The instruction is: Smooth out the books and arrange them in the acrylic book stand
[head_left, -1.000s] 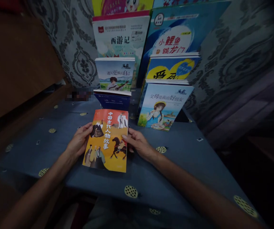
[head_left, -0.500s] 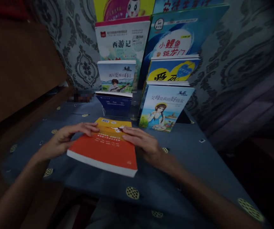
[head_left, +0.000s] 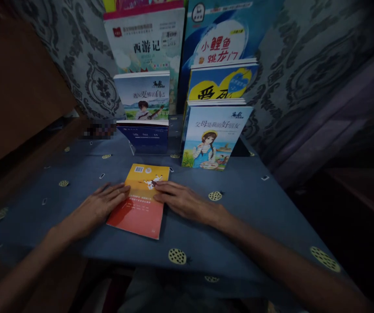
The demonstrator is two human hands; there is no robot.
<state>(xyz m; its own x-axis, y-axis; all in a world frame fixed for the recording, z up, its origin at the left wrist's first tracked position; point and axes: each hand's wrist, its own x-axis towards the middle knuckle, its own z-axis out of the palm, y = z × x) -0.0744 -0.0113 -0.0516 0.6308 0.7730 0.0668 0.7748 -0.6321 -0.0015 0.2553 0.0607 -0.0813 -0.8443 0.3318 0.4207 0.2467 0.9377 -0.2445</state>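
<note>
An orange and yellow book [head_left: 139,215] lies flat on the tablecloth in front of me, with a barcode at its far end and a small white figure printed near the middle. My left hand [head_left: 104,202] rests at its left edge, palm down, fingertips on the cover. From the other side, my right hand [head_left: 178,198] lays stretched fingers over the right edge, close to the printed figure. Both hands are open, and neither is wrapped around the book.
Behind the book stand two columns of upright books, including a dark blue one [head_left: 147,139], a white one with a guitar player [head_left: 143,93] and a light blue one with a girl [head_left: 214,137]. The blue patterned tablecloth [head_left: 239,208] spreads around them. A brown wooden panel [head_left: 17,91] is at left.
The orange and yellow book has gone from being held tilted between both hands to lying flat on the table. My fingers have loosened and flattened on it. The view has shifted slightly.
</note>
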